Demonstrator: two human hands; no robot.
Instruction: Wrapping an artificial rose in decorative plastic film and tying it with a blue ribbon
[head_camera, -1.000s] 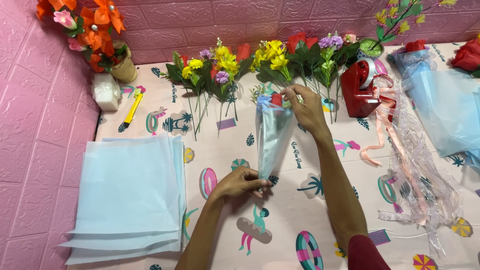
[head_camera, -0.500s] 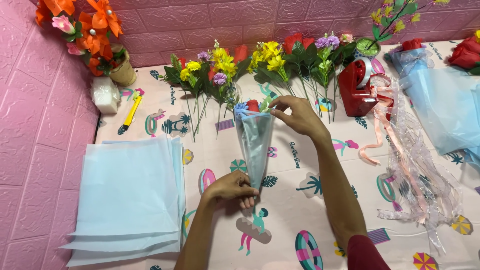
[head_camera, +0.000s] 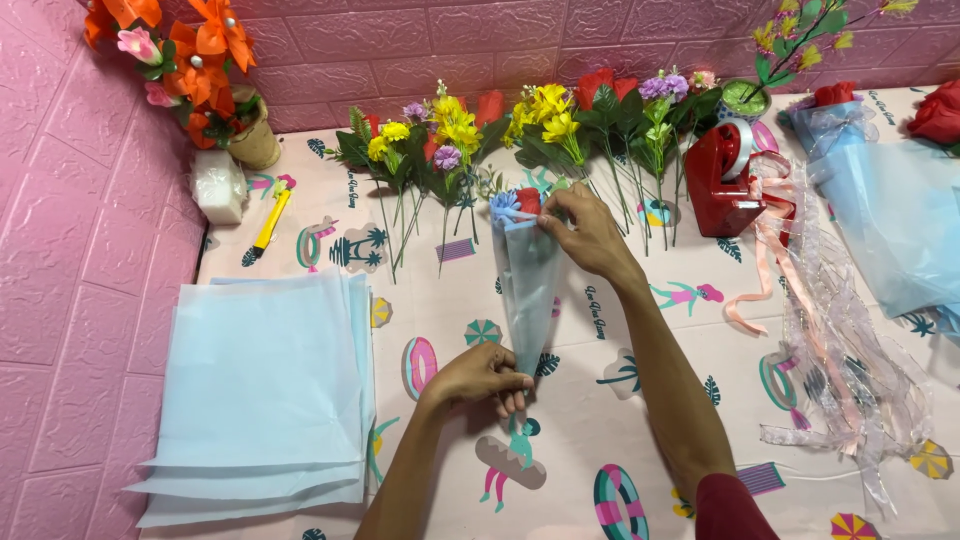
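Head view looks down on a small cone of pale blue wrapping paper (head_camera: 528, 290) lying on a patterned tablecloth (head_camera: 640, 420), near the middle of the scene. The left hand (head_camera: 485, 378) pinches the cone's narrow near tip, fingers closed on the paper. The right hand (head_camera: 585, 228) is closed on the wide far end, thumb and fingers gripping the paper's rim just beside a red flower head (head_camera: 527, 198) and a bluish one (head_camera: 504, 204) that poke out of the opening. Just beyond the cone, a row of artificial flowers (head_camera: 520, 130) in yellow, purple and red lies with the heads toward the far pink wall (head_camera: 420, 50) and the stems pointing near. To the left, well apart from the hands, sits a stack of pale blue paper sheets (head_camera: 265, 390). Farther left and far lie a yellow utility knife (head_camera: 271, 218) and a pot of orange flowers (head_camera: 205, 60). To the right stand a red tape dispenser (head_camera: 725, 180), a tangle of pink and clear ribbon (head_camera: 830, 340), and a finished blue-wrapped bouquet (head_camera: 890, 220) at the right edge.
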